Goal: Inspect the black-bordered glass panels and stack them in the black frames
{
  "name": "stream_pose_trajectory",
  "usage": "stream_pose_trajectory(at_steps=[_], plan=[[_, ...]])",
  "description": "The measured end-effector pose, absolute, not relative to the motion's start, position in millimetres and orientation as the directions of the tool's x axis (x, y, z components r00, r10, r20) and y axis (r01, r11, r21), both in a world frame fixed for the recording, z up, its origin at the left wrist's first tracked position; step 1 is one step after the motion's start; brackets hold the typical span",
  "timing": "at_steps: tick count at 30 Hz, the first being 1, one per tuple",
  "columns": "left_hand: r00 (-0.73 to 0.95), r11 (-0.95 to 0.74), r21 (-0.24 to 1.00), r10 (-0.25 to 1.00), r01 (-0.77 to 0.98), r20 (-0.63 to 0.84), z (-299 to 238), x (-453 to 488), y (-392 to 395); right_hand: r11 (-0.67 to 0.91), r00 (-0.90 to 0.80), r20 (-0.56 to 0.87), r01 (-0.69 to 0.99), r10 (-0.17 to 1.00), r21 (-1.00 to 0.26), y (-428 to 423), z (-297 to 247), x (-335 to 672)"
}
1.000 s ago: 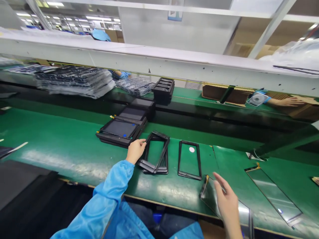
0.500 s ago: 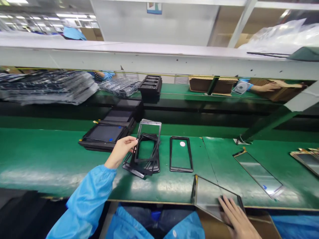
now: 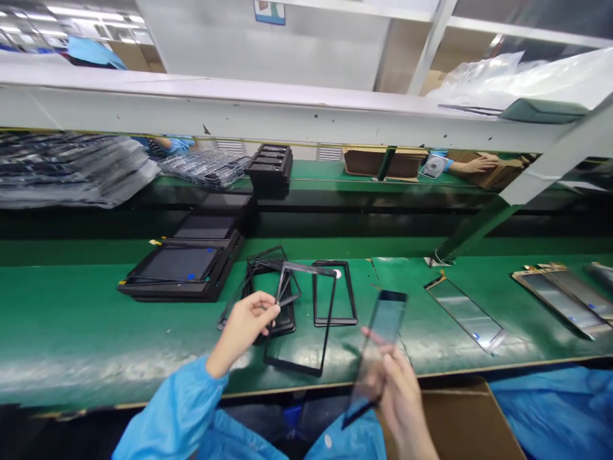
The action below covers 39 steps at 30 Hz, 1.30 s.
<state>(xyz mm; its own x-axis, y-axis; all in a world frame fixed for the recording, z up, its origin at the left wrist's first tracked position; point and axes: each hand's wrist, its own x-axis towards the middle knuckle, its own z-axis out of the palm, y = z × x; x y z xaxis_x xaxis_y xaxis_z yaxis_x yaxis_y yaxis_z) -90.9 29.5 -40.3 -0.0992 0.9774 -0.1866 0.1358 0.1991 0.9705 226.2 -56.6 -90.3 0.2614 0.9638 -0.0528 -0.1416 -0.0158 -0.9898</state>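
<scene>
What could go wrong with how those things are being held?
The see-through panel, held tilted in the bare right hand alone, might slip or pick up smudges. The left hand pinches a black frame along one side, so it could swing and knock the loosely heaped frames behind it.

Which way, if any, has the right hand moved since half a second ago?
Yes: leftward. Against the foot of the green post, the right hand now sits clearly farther left.

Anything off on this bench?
Yes, mildly: the black frames piled by the left hand lie crisscrossed at differing angles, not squared up. The white beam also has dark marks; whether chips or dirt, I can't tell. No spill shows.
</scene>
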Motion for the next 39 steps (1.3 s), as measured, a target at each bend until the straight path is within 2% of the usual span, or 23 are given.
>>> stream_pose_trajectory(at_steps=[1,3,8,14,17,20,25,31,39], plan=[[-0.057,0.203,0.97,0.979,0.132,-0.197,-45,-81,22,-0.109,0.186,-0.166,-0.282,0.968,-0.953,-49,-89,210],[0.018,0.211,0.97,0.976,0.123,-0.215,-53,-68,9,-0.199,0.113,-0.255,-0.366,0.96,-0.909,-37,-90,187],[0.159,0.211,0.975,0.962,0.07,-0.22,-52,-67,3,-0.277,0.071,-0.315,-0.32,0.946,-0.906,-35,-93,182],[0.203,0.225,0.972,0.957,-0.061,-0.209,-31,-69,17,-0.312,0.059,-0.334,-0.242,0.941,-0.919,-44,-95,193],[0.189,0.235,0.968,0.958,-0.091,-0.215,-30,-66,16,-0.283,0.154,-0.312,-0.186,0.937,-0.941,-48,-96,201],[0.151,0.222,0.969,0.967,-0.111,-0.204,-30,-63,12,-0.181,0.253,-0.205,-0.113,0.946,-0.977,-54,-91,211],[0.106,0.172,0.978,0.981,-0.119,-0.16,-26,-53,4,-0.025,0.254,-0.027,-0.012,0.967,-1.0,-70,-82,214],[0.111,0.108,0.982,0.99,-0.156,-0.091,-19,-43,-6,-0.047,0.263,-0.054,-0.031,0.963,-0.998,-79,-89,208],[0.116,0.105,0.976,0.99,-0.192,-0.084,-13,-42,-9,-0.086,0.318,-0.095,-0.042,0.943,-0.995,-85,-88,201]])
